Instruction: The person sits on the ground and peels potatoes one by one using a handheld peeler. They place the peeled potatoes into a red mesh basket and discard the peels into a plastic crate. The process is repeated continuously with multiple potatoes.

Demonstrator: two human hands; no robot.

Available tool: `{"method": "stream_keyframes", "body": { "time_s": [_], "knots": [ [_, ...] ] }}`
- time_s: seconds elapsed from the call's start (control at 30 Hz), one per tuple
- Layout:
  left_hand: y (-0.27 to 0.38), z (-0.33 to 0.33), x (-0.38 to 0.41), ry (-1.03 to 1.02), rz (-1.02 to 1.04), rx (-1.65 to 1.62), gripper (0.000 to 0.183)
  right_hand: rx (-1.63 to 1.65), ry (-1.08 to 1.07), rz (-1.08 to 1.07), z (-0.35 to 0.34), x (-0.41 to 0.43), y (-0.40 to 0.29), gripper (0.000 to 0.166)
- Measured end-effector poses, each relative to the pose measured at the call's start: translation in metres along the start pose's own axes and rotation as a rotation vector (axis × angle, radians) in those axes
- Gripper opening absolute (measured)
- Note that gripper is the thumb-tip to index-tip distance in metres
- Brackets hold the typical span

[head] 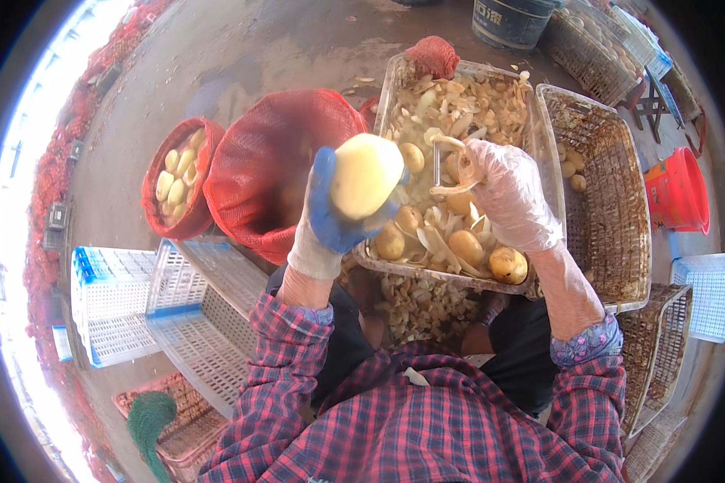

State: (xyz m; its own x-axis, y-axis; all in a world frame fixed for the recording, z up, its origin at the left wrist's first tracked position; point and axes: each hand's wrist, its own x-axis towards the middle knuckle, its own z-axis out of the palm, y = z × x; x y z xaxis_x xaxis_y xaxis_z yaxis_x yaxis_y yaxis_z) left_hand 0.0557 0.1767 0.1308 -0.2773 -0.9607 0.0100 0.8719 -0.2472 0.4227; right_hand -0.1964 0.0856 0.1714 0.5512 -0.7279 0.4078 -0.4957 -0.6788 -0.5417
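Note:
My left hand point(332, 211), in a blue-coated glove, grips a peeled potato point(367, 176) in front of me. To its right my right hand point(507, 190), under a clear plastic glove, holds a Y-shaped vegetable peeler point(453, 166), apart from the potato. Below both hands, a plastic crate point(453, 282) holds peelings point(459, 115) and several unpeeled potatoes point(507, 264). A large container lined with red mesh point(248, 163) stands left of my left hand; its inside is dark and blurred. Beyond it a smaller red-mesh-lined container point(175, 190) holds several peeled potatoes.
At the right stand a dirty crate point(616, 205) with several potatoes and a red bucket point(686, 190). White crates point(205, 326) lie at the left, near a green mesh bag point(151, 416). A dark bucket point(510, 24) stands at the back. More peelings point(423, 311) lie between my feet.

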Motion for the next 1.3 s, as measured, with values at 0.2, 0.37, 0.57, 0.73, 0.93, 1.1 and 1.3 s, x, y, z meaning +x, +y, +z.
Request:
{"method": "stream_keyframes", "body": {
  "time_s": [0.2,0.37,0.57,0.73,0.93,1.1,1.3],
  "knots": [
    [-0.008,-0.002,0.002,0.107,0.175,0.563,0.065,0.084,0.036,0.061,0.003,0.008,-0.023,0.017],
    [0.0,0.0,0.005,0.142,0.145,0.407,0.069,0.14,-0.104,0.375,0.021,0.004,0.019,0.017],
    [0.014,0.005,0.017,-0.113,0.05,-0.124,0.07,-0.289,-0.585,0.088,0.07,-0.034,0.036,0.026],
    [0.018,-0.001,0.019,-0.176,0.094,-0.149,0.062,-0.573,-0.676,0.125,0.102,-0.07,-0.006,0.037],
    [0.017,0.003,0.009,-0.04,0.251,0.118,0.059,-0.65,-0.578,0.432,0.075,-0.054,-0.014,0.038],
    [0.016,0.012,0.011,0.02,0.291,0.124,0.058,-0.612,-0.486,0.762,0.028,-0.071,0.066,0.042],
    [0.011,0.021,0.007,-0.04,0.321,0.149,0.054,-0.555,-0.525,1.047,0.054,-0.079,0.073,0.054]
  ]
}}
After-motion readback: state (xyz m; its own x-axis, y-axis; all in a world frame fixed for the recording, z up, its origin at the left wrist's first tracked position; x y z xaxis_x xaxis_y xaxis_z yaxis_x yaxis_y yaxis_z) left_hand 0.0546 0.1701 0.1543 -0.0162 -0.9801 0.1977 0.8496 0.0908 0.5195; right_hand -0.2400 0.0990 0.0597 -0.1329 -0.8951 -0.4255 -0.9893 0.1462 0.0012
